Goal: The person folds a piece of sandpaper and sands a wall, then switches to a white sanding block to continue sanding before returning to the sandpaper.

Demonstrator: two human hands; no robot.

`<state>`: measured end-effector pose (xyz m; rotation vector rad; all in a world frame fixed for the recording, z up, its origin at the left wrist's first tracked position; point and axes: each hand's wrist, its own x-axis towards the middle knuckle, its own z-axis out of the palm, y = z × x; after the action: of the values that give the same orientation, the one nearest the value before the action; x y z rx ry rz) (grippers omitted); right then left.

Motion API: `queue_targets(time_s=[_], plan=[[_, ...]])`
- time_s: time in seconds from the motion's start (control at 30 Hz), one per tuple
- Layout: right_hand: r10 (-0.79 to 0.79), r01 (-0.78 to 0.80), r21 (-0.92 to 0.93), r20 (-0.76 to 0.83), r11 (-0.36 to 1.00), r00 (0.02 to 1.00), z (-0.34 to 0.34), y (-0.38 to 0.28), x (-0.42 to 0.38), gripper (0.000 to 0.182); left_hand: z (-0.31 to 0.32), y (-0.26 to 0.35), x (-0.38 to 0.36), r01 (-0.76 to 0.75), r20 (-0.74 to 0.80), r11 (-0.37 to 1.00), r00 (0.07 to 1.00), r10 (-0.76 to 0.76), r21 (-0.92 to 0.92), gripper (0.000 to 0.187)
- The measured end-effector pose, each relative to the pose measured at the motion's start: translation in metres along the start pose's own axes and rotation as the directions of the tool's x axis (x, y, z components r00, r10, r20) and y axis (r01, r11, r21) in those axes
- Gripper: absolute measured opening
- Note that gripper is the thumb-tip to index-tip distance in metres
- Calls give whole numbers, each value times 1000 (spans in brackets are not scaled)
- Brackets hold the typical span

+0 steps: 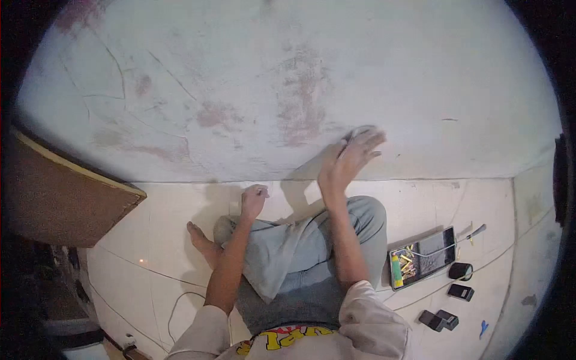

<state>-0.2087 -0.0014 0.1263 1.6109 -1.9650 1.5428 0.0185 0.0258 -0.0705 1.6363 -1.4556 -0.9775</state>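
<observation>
Near the foot of the pale, stained wall, my left hand is raised over the floor with its fingers curled together; what they hold, if anything, is too small to tell. My right hand is raised in front of the wall, palm side partly toward it, with fingers spread and nothing visible in its grasp. A dark shadow lies beside its fingertips. Below both hands are my crossed legs in grey trousers.
A black tray with small yellow pieces stands on the tiled floor at right. Near it are a dark round object, black boxes and a blue item. A brown board leans at left.
</observation>
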Motion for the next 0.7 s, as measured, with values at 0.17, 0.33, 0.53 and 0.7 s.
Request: queue_targets(time_s=[0.17, 0.33, 0.53, 0.7], plan=[[-56, 82, -97, 243, 992, 969, 19, 0, -45, 70, -6, 24, 2, 182, 60, 983, 982, -181, -18, 24], [-9, 8, 6, 21, 1000, 1000, -7, 1, 7, 67, -8, 30, 2, 145, 31, 989, 989, -144, -29, 23], [-138, 191, -165, 289, 968, 948, 23, 4, -41, 62, -3, 27, 8, 258, 99, 960, 964, -248, -105, 25], [32, -32, -10, 22, 999, 999, -1, 1, 8, 64, -5, 17, -1, 126, 123, 991, 985, -120, -46, 22]])
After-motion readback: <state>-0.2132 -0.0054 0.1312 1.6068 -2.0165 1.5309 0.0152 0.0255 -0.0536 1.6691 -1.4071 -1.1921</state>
